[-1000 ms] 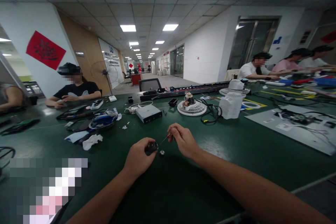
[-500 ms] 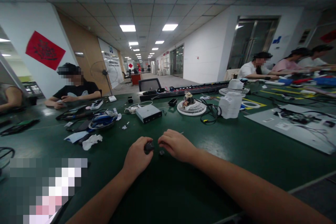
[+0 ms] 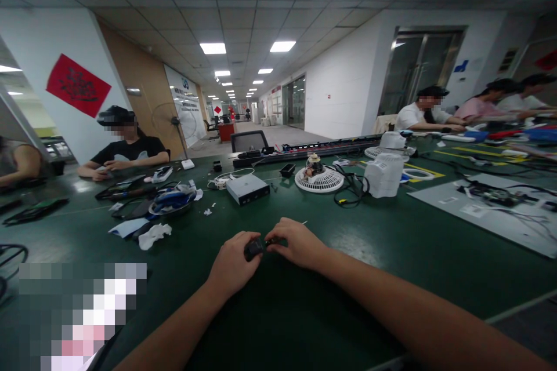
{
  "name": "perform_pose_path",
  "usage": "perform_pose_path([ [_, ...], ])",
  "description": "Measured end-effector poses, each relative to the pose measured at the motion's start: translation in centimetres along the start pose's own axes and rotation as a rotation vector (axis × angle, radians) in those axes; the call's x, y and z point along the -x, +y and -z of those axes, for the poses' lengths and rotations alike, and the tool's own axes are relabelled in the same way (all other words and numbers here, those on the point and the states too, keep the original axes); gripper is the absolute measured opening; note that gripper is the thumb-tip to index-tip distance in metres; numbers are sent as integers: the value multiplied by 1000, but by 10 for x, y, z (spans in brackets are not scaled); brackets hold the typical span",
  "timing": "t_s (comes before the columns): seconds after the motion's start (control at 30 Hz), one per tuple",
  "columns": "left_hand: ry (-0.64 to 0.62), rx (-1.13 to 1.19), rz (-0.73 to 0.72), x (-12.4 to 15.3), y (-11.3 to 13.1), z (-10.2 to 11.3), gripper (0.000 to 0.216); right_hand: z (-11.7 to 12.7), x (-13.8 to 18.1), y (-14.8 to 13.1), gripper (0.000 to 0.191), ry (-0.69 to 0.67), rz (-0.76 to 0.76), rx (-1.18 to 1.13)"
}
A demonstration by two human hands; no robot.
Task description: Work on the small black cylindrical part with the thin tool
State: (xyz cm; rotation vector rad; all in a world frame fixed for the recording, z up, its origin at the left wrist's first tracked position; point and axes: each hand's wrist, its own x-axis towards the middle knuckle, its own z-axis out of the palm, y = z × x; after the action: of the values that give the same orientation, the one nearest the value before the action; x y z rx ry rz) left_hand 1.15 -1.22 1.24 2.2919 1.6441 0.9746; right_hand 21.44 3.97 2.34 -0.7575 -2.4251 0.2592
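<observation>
My left hand [image 3: 234, 262] is closed around a small dark block-like part [image 3: 253, 250], held between thumb and fingers just above the green table [image 3: 331, 313]. Close on its right, my right hand [image 3: 300, 243] pinches a small dark piece [image 3: 273, 240] between thumb and fingertips, too small and shaded to name. A narrow gap separates the two parts. A thin pale tip shows behind the right hand's knuckles; what it belongs to is hidden.
Beyond my hands lie a silver optical drive [image 3: 248, 188], a white fan grille with a motor [image 3: 319, 177], a white plastic housing [image 3: 383, 175] and black cable. A metal panel [image 3: 491, 208] with wiring is at right. Crumpled tissue [image 3: 155, 236] lies left. Several people sit around.
The small dark piece that lay on the table below my right fingers has been picked up in that hand. My left hand has moved slightly right, bringing its block closer to the right hand.
</observation>
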Motion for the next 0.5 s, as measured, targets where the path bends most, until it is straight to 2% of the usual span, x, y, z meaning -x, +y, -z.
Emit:
perform_pose_path([
  [0.17,18,52,-23,2,1,-1,39,-1,0,-2,19,52,-39,-44],
  [0.33,42,68,-56,2,-1,-1,42,0,0,1,12,120,152,-122],
  [0.5,36,62,-131,4,0,0,41,-1,0,2,10,175,184,-112],
])
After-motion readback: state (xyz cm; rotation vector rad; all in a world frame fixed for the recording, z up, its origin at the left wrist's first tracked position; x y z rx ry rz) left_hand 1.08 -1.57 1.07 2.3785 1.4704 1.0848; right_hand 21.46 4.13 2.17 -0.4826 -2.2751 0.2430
